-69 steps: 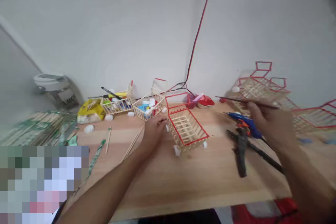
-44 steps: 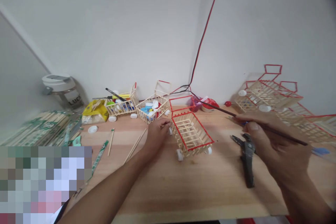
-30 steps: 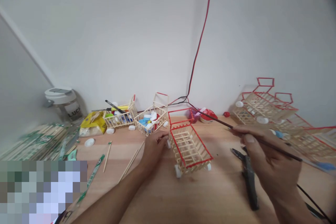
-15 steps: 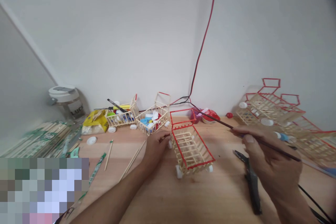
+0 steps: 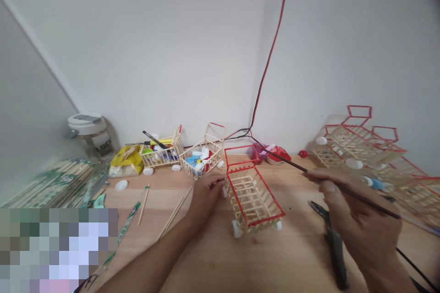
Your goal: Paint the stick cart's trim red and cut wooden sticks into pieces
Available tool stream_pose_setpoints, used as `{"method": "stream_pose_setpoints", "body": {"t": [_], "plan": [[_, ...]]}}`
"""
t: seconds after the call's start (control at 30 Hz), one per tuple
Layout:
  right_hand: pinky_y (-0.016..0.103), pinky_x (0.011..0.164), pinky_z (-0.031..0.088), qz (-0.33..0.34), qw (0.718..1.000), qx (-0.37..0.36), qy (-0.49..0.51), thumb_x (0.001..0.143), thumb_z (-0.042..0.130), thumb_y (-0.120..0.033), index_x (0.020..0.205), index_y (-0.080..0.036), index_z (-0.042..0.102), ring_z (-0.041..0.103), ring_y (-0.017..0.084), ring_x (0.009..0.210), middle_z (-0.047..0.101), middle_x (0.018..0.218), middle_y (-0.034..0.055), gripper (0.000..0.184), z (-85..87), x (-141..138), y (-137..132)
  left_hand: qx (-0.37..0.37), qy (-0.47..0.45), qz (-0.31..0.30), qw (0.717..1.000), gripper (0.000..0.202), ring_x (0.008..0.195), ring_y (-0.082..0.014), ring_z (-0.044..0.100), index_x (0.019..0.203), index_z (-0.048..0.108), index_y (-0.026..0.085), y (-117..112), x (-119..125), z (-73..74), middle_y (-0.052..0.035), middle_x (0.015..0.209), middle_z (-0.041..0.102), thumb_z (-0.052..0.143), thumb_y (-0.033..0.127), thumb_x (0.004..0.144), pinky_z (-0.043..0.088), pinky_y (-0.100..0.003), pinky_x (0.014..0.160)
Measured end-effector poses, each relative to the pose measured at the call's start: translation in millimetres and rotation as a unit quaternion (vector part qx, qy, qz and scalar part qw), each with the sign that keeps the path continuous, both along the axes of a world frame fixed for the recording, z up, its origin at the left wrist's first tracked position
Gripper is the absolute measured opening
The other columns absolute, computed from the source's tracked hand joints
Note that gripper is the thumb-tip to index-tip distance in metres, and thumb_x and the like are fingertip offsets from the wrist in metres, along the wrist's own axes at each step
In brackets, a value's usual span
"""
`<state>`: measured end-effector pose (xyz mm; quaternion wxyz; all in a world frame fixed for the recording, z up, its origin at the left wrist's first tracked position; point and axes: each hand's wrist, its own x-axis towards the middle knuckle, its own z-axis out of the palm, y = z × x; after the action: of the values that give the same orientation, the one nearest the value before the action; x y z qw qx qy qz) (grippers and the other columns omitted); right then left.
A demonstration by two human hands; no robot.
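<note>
A toy shopping cart point(image 5: 254, 220) made of thin wooden sticks stands on the table before me. Its top rim and handle frame are red, and its wheels are white caps. My left hand point(image 5: 208, 190) is closed at the cart's rear left side, by a wheel; the fingertips are partly hidden. In my right hand point(image 5: 357, 215), a slim dark paintbrush point(image 5: 292, 164) is pinched between thumb and fingers. The brush reaches left toward the cart's red handle; I cannot tell whether its tip touches. Behind it sits a shallow dish of red paint point(image 5: 279, 153).
Black-handled pliers point(image 5: 335, 252) lie beside my right hand. More stick carts point(image 5: 364, 139) are piled at the right. Two carts point(image 5: 202, 158) holding small items stand near the wall, by a yellow bag point(image 5: 127, 160). Loose sticks point(image 5: 175, 210) and packed sticks point(image 5: 51, 181) lie left.
The whole view has shifted slightly, so everything appears a little further right and lower. Both hands keep nearly the same places relative to the cart, and the brush is still in my right hand.
</note>
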<state>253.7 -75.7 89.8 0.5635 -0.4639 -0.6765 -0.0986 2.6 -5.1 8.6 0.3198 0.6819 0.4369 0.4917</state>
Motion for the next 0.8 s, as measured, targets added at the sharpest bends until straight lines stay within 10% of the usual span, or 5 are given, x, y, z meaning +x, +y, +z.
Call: {"method": "stream_pose_setpoints", "body": {"t": [0.8], "plan": [[0.03, 0.075, 0.052, -0.011, 1.0, -0.018, 0.007, 0.086, 0.055, -0.018, 0.091, -0.025, 0.068, 0.065, 0.018, 0.08, 0.069, 0.087, 0.0006, 0.016, -5.9, 5.7, -4.3, 0.003, 0.01, -0.007, 1.0, 0.018, 0.085, -0.0181, 0.063, 0.085, 0.073, 0.021, 3.3, 2.3, -2.5, -0.0032, 0.09, 0.073, 0.055, 0.02, 0.083, 0.047, -0.028, 0.078]]}}
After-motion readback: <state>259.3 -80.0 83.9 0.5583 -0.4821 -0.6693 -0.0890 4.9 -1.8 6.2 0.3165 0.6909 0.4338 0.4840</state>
